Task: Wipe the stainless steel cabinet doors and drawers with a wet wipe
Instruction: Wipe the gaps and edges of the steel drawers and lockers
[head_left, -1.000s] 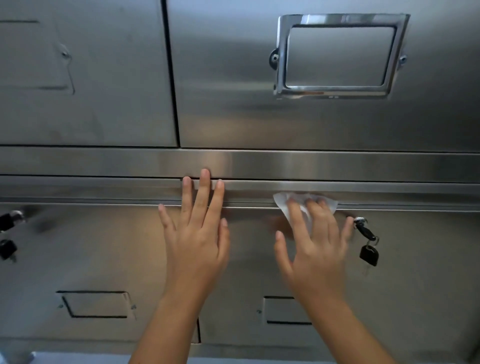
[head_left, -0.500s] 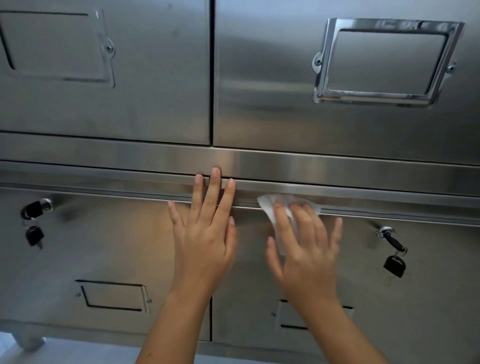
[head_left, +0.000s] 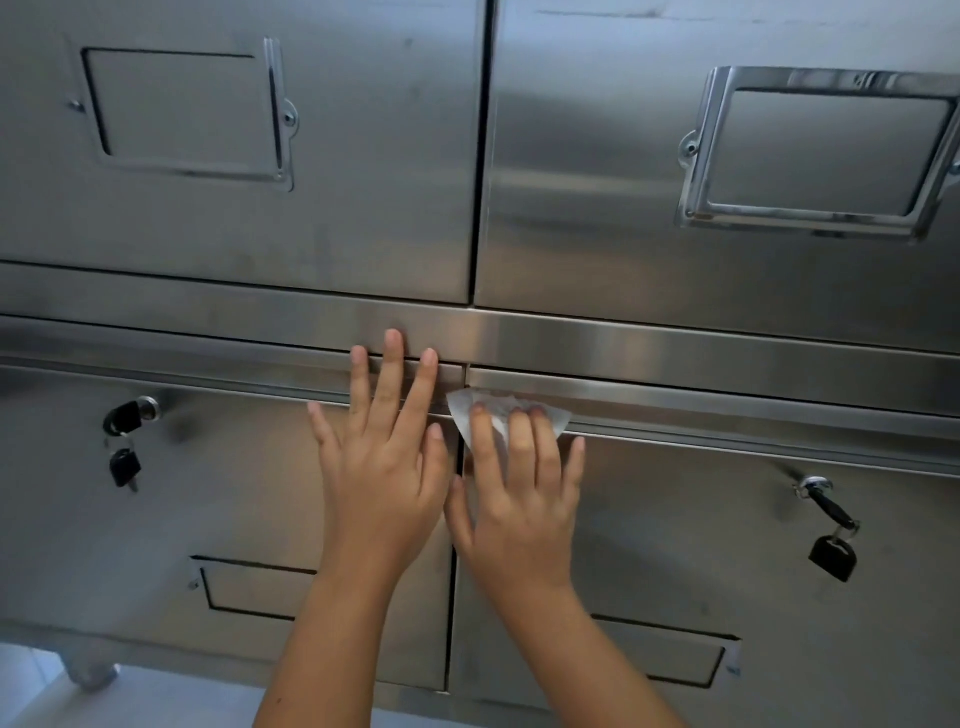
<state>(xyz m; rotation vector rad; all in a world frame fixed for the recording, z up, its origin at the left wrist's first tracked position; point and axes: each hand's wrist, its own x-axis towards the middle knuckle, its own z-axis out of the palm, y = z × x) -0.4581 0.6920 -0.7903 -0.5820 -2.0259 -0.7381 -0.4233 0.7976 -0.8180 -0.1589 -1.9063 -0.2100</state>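
A right hand (head_left: 519, 499) presses the wet wipe (head_left: 498, 410) with straight, close-set fingers (head_left: 521, 441) onto the top edge of the lower right door (head_left: 701, 530), by the centre seam, while the left hand (head_left: 384, 478), fingers spread flat, seemingly steadies the lower left door (head_left: 234, 509)

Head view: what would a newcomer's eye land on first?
The two hands at centre: the left hand lies flat on the lower left door, the right hand presses a white wet wipe on the lower right door at its top edge. Black keys hang from both locks, left key and right key; a shiny label frame sits upper right.
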